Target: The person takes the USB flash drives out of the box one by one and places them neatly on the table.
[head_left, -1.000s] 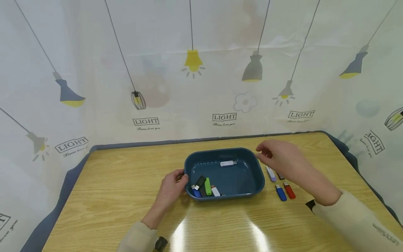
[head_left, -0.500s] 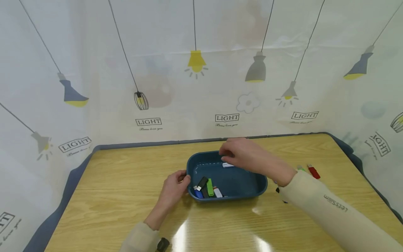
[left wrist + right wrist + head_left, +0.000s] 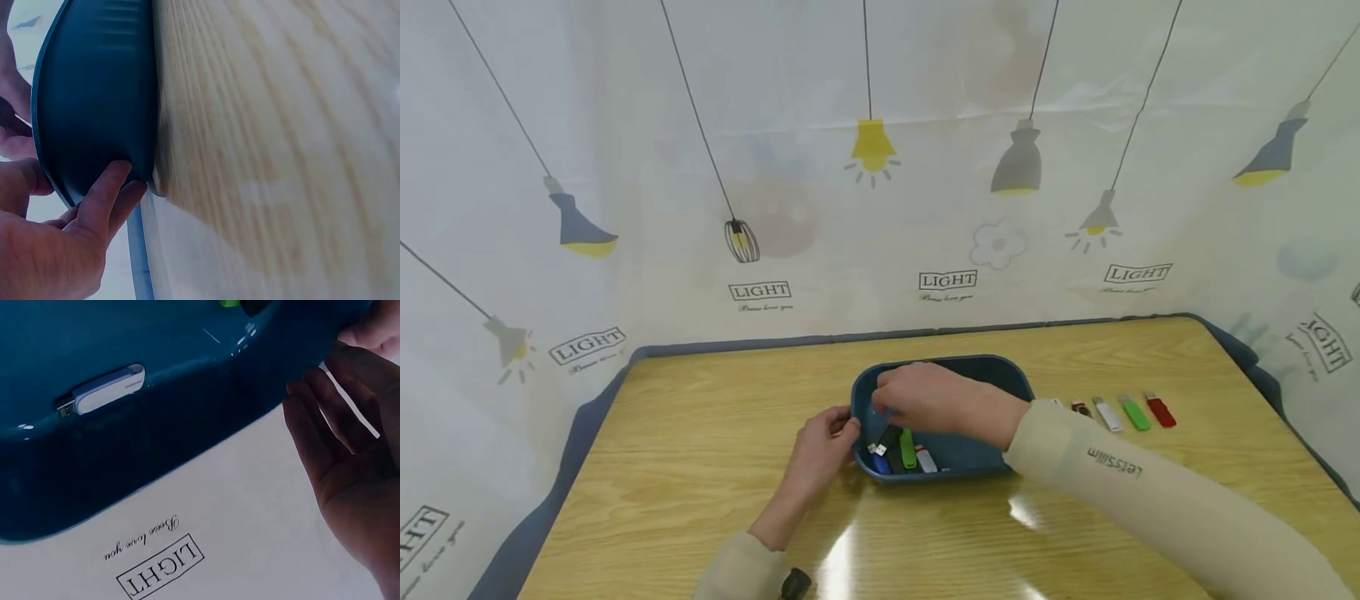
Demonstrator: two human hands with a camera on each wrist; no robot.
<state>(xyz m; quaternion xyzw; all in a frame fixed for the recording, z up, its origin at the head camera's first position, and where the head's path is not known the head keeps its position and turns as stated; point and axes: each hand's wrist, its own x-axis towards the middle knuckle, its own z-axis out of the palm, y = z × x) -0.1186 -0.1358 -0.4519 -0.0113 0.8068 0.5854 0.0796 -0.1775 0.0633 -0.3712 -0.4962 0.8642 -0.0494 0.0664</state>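
A dark teal tray (image 3: 962,454) stands on the table, gripped at its left end by my left hand (image 3: 820,450). In the left wrist view, two fingers (image 3: 100,203) lie against the tray's outer wall. Above the back left part of the tray is my right hand (image 3: 925,396), its fingers bent and nothing seen between them. Bunched at the tray's front left are a black USB stick (image 3: 890,437), a green one (image 3: 907,450), a white one (image 3: 926,459) and a blue one (image 3: 881,463). A white-and-lilac USB stick (image 3: 109,390) lies apart, hidden in the head view.
To the right of the tray, on the wooden table (image 3: 700,467), a row of USB sticks includes a white one (image 3: 1107,414), a green one (image 3: 1135,413) and a red one (image 3: 1161,410). A lamp-patterned curtain (image 3: 820,317) hangs behind the table. The right sleeve covers part of the tabletop.
My right hand has moved left from beyond the tray's right end to over its left part. The left hand keeps its grip, and the sticks in the tray lie as before.
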